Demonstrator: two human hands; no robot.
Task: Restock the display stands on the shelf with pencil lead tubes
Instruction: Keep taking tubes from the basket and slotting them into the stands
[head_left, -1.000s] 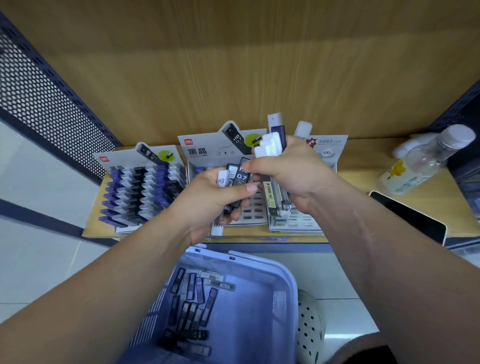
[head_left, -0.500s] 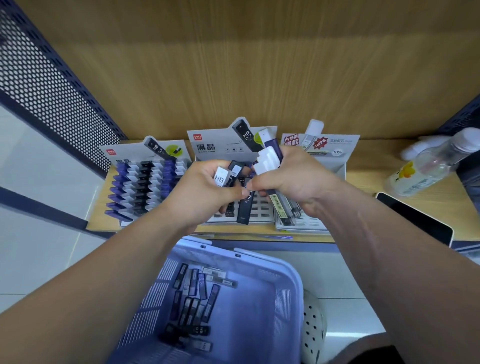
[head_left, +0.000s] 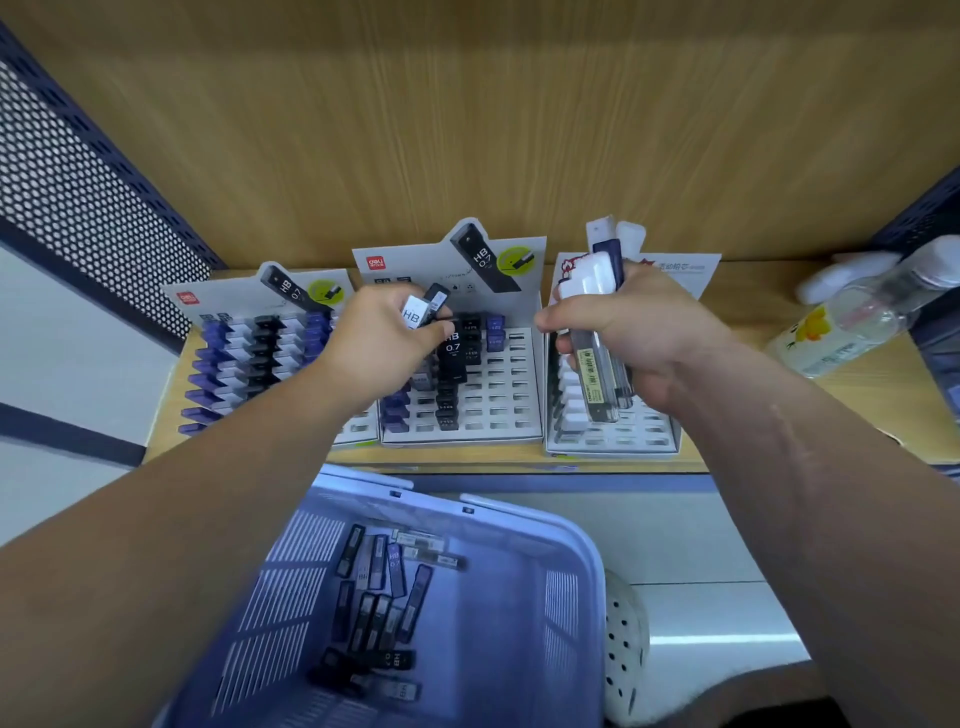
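The hands have parted. The left hand (head_left: 382, 345) now holds a few tubes (head_left: 422, 310) over the half-filled middle stand (head_left: 501, 413) on the shelf (head_left: 750, 304), fingers (head_left: 439, 331) curled round them, likely ready for slotting. The right hand (head_left: 636, 332) grips the spare bundle (head_left: 597, 291) above the right stand (head_left: 623, 439).

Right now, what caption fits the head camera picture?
Restocking: left hand and right hand grip pencil lead tubes over display stands, basket below.

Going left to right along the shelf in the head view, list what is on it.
left display stand → middle display stand → right display stand → clear bottle
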